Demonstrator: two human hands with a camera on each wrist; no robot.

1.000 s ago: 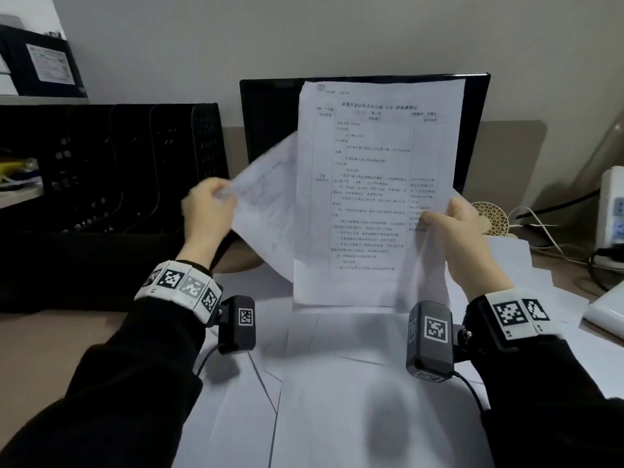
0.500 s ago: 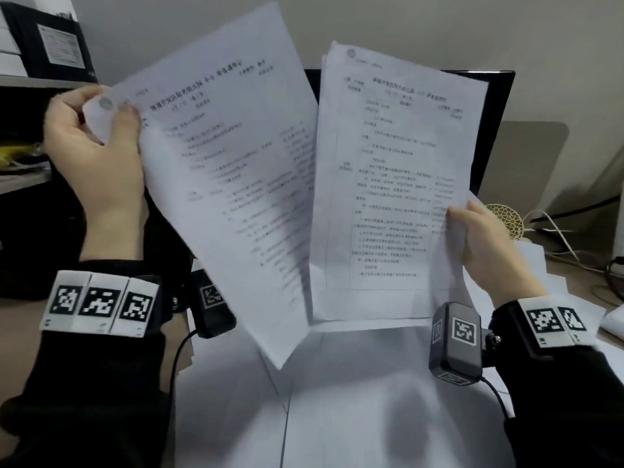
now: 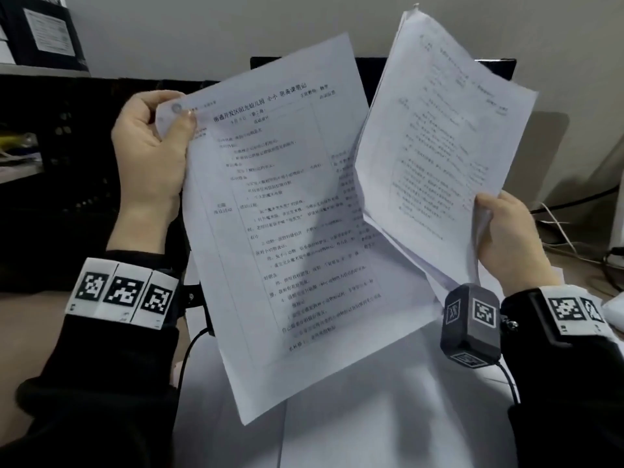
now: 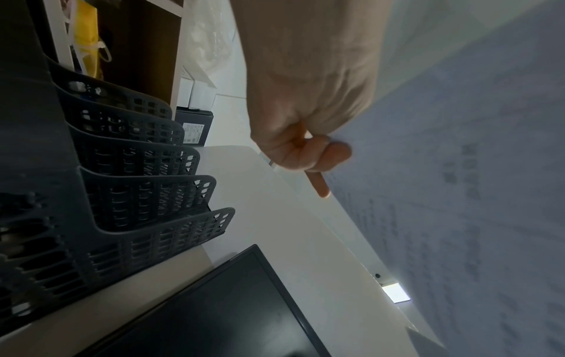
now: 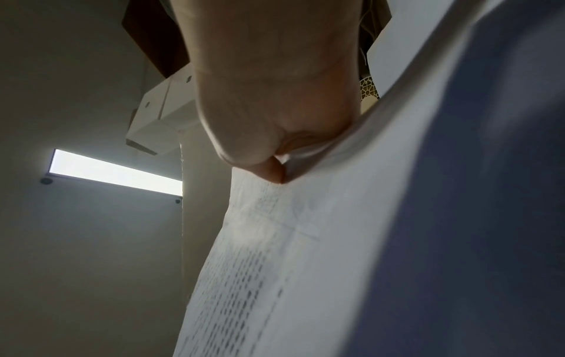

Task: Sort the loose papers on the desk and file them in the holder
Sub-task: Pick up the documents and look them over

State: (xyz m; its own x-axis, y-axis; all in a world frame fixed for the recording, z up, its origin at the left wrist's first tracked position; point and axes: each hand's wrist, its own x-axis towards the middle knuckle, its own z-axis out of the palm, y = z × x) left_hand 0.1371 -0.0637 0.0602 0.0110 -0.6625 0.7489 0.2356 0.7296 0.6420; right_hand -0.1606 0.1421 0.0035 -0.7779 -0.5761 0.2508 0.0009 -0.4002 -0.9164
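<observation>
Left hand (image 3: 148, 153) pinches the top left corner of a single printed sheet (image 3: 287, 231), thumb on the printed face and fingers curled behind; the sheet hangs tilted over the desk. Right hand (image 3: 506, 238) grips a sheaf of papers (image 3: 439, 146) by its lower right edge, fingers closed around it. The two lots of paper overlap slightly in the head view — whether they touch cannot be told.

Hidden or unclear: the print on the sheaf is blurred and unreadable. How many pages it holds cannot be counted; only several staggered edges show. The single sheet covers most of the loose papers (image 3: 371, 417) lying on the desk, and both sleeves cut off the lower corners of that view. The right wrist view is mostly the hand's underside and the paper's edge, with little else resolved. The monitor (image 3: 364, 72) is largely hidden behind the held pages.

Surface and room: tan desk (image 3: 20, 315) against a pale wall. The black perforated holder (image 4: 146, 193), with several upright slots, stands at the left rear of the desk, well apart from both hands; in the head view it is dark and hard to read. Cables (image 3: 574, 238) trail at the right — a lit ceiling panel (image 5: 116, 172) shows in the right wrist view.
</observation>
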